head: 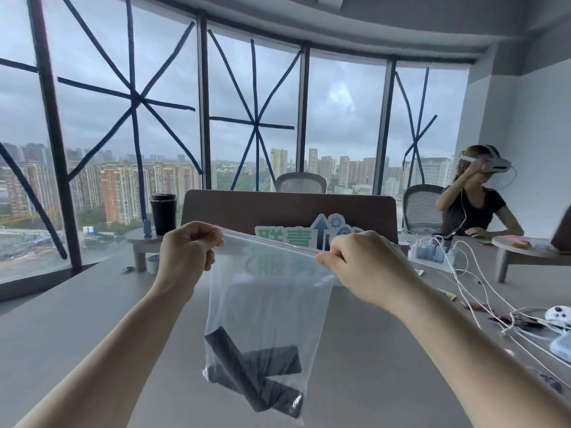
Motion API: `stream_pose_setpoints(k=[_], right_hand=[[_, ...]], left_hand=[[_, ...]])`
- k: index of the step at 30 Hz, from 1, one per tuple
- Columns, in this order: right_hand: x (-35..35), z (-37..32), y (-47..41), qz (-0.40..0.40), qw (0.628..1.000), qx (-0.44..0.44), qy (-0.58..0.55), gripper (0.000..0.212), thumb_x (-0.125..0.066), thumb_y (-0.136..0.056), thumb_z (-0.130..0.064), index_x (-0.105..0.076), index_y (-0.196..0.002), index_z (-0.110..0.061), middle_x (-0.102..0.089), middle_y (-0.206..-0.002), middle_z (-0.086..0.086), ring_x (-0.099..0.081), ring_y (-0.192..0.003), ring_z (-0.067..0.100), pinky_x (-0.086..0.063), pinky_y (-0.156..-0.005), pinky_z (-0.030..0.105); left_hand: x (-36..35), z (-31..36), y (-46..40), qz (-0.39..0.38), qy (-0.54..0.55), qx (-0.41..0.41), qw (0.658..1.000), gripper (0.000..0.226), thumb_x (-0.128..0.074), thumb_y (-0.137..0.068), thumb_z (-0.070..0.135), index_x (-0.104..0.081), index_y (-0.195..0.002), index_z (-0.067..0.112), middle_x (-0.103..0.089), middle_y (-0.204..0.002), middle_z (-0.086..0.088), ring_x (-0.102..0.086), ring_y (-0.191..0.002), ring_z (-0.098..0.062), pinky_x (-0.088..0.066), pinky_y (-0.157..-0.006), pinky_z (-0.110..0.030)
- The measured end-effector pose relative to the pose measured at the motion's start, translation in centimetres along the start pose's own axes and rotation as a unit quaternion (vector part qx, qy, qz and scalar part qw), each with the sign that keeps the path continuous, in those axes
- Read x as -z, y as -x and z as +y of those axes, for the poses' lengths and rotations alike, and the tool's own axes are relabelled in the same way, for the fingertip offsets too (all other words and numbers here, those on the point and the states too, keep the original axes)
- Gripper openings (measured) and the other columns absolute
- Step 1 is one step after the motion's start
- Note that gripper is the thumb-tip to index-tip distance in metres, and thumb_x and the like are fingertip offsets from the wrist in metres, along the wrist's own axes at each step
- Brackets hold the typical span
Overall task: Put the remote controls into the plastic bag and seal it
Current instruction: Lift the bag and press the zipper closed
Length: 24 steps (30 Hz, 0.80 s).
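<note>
A clear plastic bag (265,291) with a red zip strip along its top hangs in the air above the grey table (77,319). Black remote controls (253,369) lie crossed over one another at the bag's bottom. My left hand (188,251) pinches the left end of the zip strip. My right hand (358,261) pinches the strip's right end. The strip is stretched straight between the two hands and looks closed along its length.
A brown panel (290,211) with a green and blue sign (309,233) stands behind the bag. A black cup (163,213) sits on a small stand at left. White cables (463,273), a charger block and a white game controller (557,316) lie at right. A person wearing a headset (475,205) sits at far right.
</note>
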State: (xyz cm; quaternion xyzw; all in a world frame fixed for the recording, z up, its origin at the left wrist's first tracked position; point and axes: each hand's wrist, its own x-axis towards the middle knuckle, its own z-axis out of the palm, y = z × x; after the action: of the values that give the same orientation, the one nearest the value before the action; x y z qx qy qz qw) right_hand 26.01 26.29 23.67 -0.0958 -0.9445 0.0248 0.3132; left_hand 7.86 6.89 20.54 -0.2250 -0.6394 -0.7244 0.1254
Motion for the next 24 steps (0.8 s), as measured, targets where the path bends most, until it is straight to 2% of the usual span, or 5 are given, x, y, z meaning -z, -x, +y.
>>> stream_pose_setpoints(k=[5,9,14,17,24], right_hand=[[-0.8,-0.1,-0.5,0.025,0.999,0.034,-0.033,0.047,-0.056,-0.09,-0.05,-0.053,-0.063,-0.012,-0.059,-0.061,0.001,-0.057,-0.065,0.027,-0.046,-0.061,0.036],[-4.7,-0.6,-4.0,0.065,0.988,0.051,-0.133,0.041,-0.068,-0.086,-0.04,-0.048,-0.053,-0.025,-0.042,-0.045,-0.01,-0.042,-0.046,0.007,-0.04,-0.055,0.032],[-12.5,-3.5,-12.5,0.033,0.954,-0.065,-0.292,0.026,-0.073,-0.084,-0.025,-0.072,-0.068,-0.005,-0.069,-0.059,0.006,-0.058,-0.036,0.01,-0.055,-0.052,0.031],[-15.7,-6.5,-17.5,0.035,0.913,-0.105,-0.392,0.02,-0.072,-0.086,-0.014,-0.073,-0.075,0.002,-0.073,-0.069,0.019,-0.07,-0.046,0.015,-0.062,-0.052,0.032],[-24.0,-12.4,-20.3,0.033,0.912,-0.071,-0.402,0.019,-0.072,-0.086,-0.018,-0.074,-0.072,-0.004,-0.075,-0.068,0.012,-0.073,-0.057,0.01,-0.062,-0.065,0.041]], left_hand=[[1.2,-0.6,-0.1,0.003,0.015,0.014,1.0,0.017,-0.061,-0.084,-0.001,-0.065,-0.071,0.008,-0.063,-0.061,-0.004,-0.041,-0.036,-0.009,-0.034,-0.035,-0.017],[3.2,-2.6,-2.1,0.0,-0.007,0.041,0.999,0.015,-0.06,-0.088,0.003,-0.064,-0.075,0.01,-0.065,-0.068,-0.002,-0.05,-0.038,-0.009,-0.044,-0.038,-0.02],[5.8,-6.7,-8.8,0.002,-0.052,0.09,0.995,0.017,-0.051,-0.093,0.002,-0.059,-0.081,0.011,-0.062,-0.083,-0.009,-0.064,-0.052,-0.013,-0.054,-0.043,-0.021],[7.6,-8.1,-13.7,0.025,-0.074,0.079,0.994,0.024,-0.037,-0.094,-0.005,-0.05,-0.081,0.01,-0.058,-0.088,-0.012,-0.062,-0.064,-0.019,-0.055,-0.05,-0.024],[14.6,-13.8,-19.0,0.079,-0.026,0.077,0.994,0.025,-0.045,-0.091,-0.009,-0.054,-0.079,0.011,-0.061,-0.085,-0.012,-0.063,-0.079,-0.024,-0.055,-0.079,-0.032]])
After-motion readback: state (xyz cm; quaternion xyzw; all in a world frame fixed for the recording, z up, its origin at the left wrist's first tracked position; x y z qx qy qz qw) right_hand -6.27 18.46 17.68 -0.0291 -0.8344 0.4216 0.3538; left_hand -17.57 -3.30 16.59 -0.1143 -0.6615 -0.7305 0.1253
